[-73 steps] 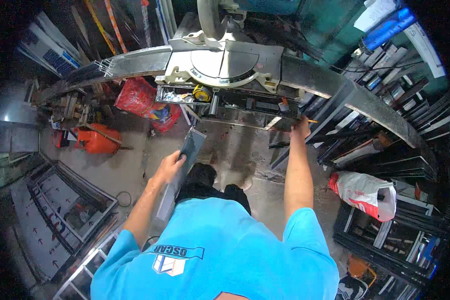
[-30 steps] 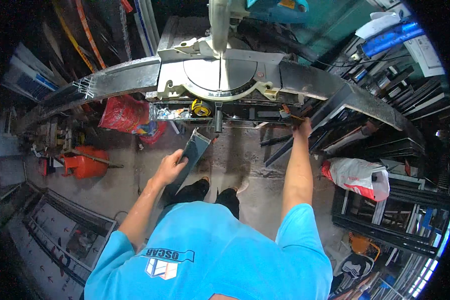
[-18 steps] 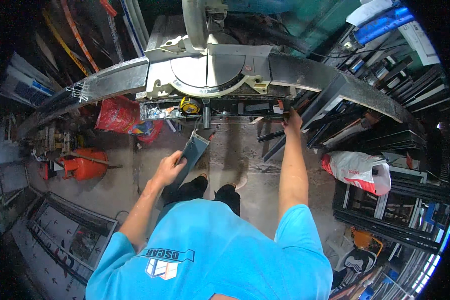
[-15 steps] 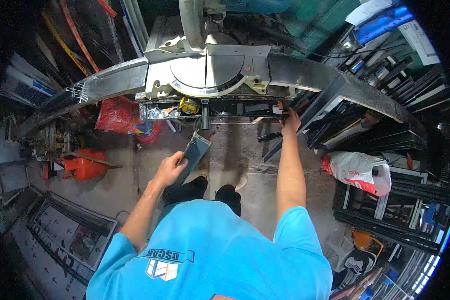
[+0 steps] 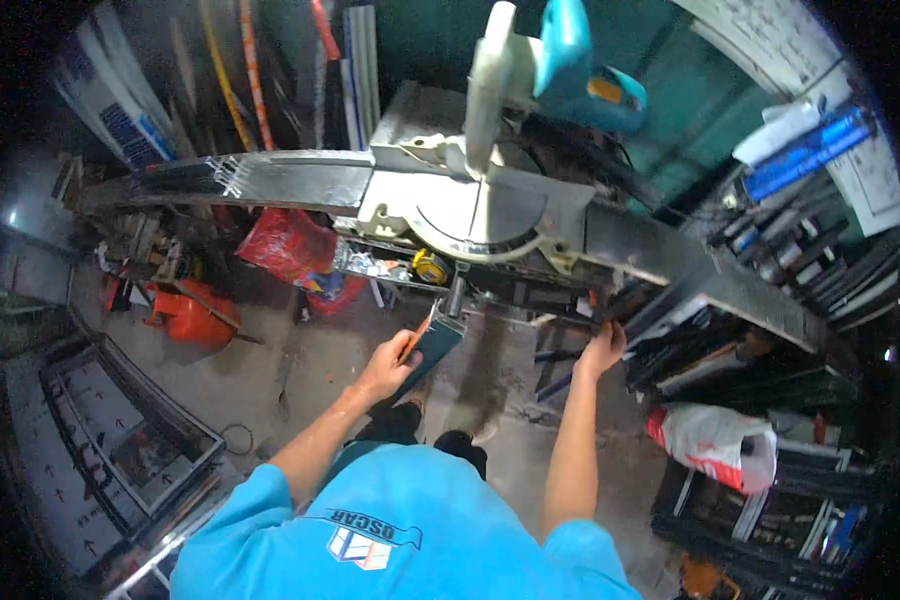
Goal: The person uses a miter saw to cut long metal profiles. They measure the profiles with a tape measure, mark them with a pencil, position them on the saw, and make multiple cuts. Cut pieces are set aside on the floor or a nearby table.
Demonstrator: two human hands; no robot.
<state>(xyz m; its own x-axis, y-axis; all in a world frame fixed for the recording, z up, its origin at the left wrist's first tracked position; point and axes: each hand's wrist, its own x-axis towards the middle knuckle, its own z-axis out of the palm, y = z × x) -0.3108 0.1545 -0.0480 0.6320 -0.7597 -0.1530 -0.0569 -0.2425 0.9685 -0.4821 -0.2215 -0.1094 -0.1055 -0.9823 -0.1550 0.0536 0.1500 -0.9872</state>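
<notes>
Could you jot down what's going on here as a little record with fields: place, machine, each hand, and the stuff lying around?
place: cluttered workshop with a concrete floor
machine: mitre saw on a long bench, blade arm raised
left hand: closed on a short dark metal profile piece, held below the bench
right hand: at the bench's lower edge by stacked profiles; its grip is unclear
nearby: tape measure, red bag, red gas cylinder, white plastic bag

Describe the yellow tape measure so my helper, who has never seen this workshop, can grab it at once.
Start at the big mitre saw in the middle of the long bench. Just under its round base runs a cluttered shelf, and the tape measure lies there, above the left hand. It is the only small, round, yellow thing among grey metal bits.
</notes>
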